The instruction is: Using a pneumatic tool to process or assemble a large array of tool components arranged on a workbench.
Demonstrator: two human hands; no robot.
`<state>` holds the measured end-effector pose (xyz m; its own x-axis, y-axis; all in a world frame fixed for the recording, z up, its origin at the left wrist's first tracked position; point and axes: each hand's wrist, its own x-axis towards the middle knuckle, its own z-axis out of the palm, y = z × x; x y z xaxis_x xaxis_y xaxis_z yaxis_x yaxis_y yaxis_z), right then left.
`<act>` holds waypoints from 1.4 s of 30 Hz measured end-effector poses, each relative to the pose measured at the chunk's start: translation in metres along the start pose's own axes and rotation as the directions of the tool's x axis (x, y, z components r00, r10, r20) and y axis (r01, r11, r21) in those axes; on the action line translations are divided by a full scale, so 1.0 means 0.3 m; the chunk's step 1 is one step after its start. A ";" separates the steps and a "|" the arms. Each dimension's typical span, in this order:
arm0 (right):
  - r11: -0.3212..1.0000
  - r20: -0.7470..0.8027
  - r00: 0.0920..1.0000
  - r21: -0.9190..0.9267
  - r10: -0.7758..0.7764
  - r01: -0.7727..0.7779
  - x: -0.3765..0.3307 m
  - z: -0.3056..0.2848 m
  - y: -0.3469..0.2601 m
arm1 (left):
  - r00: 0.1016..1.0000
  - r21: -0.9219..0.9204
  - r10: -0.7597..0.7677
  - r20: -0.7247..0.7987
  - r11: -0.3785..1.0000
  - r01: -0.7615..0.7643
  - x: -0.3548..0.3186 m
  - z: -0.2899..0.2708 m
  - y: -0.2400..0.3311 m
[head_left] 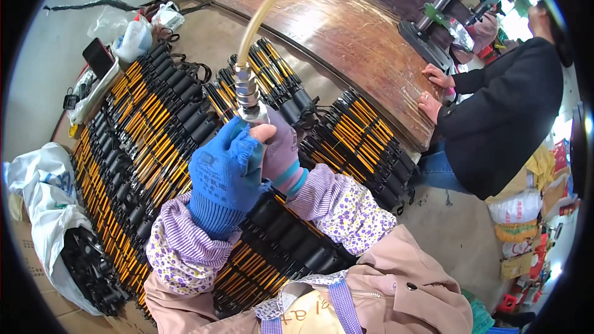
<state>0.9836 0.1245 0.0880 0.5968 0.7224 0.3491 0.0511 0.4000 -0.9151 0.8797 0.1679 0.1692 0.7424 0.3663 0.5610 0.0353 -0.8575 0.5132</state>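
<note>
— While we are clenching the knit-gloved left hand (224, 176) and right hand (279, 148) round the metal air tool (250, 102), where is it hanging?
— Over ribbed black-and-yellow handles (148, 130), under its rubbery hose (266, 6).

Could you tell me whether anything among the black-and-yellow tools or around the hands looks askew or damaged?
Nothing looks damaged. The black-and-yellow tools lie in fairly tidy rows, though the far group fans out at an angle. Left hand and right hand grip a metal air fitting on a yellowish hose.
</note>
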 end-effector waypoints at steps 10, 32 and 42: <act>0.993 -0.032 0.999 0.117 0.026 -0.022 -0.005 0.021 0.060 | 0.990 -0.081 -0.037 -0.135 0.996 0.026 -0.027 0.042 -0.022; 0.960 -0.093 0.996 -0.278 0.015 -0.041 -0.094 0.028 0.140 | 0.918 -0.304 -0.162 0.361 0.910 0.280 -0.215 0.328 -0.598; 0.972 -0.116 0.993 -0.235 -0.011 -0.016 -0.095 0.041 0.115 | 0.870 -0.261 -0.231 0.436 0.893 0.368 -0.190 0.276 -0.548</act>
<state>0.9587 0.1247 0.0489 0.6852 0.6474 0.3338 0.2280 0.2445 -0.9424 0.8871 0.2581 -0.0009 0.9294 0.3588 0.0863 0.1296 -0.5364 0.8340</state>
